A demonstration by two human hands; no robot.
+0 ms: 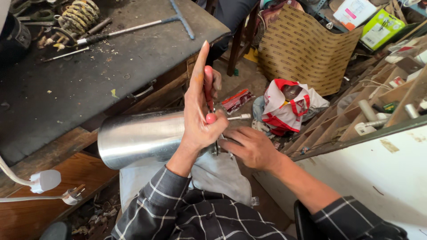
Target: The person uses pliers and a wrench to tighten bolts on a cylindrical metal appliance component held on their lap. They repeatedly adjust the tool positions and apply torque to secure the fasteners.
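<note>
A shiny metal cylinder vessel [133, 138] lies on its side across my lap, on a grey cloth [222, 175]. My left hand [198, 118] is over its right end, gripping a red-handled tool [208, 95] with the forefinger stretched upward. A short metal stub [240, 117] pokes out to the right just beyond that hand. My right hand [251, 146] rests at the vessel's end, fingers curled and touching a small metal part [217, 149] there. What the tool's tip grips is hidden behind my left hand.
A dark workbench [66, 84] at upper left carries coiled springs [80, 15] and a long T-shaped rod [138, 27]. A white plug with cable [44, 181] lies lower left. A red-and-white bag [287, 106], brown patterned cardboard [302, 49] and wooden shelf compartments [378, 106] stand to the right.
</note>
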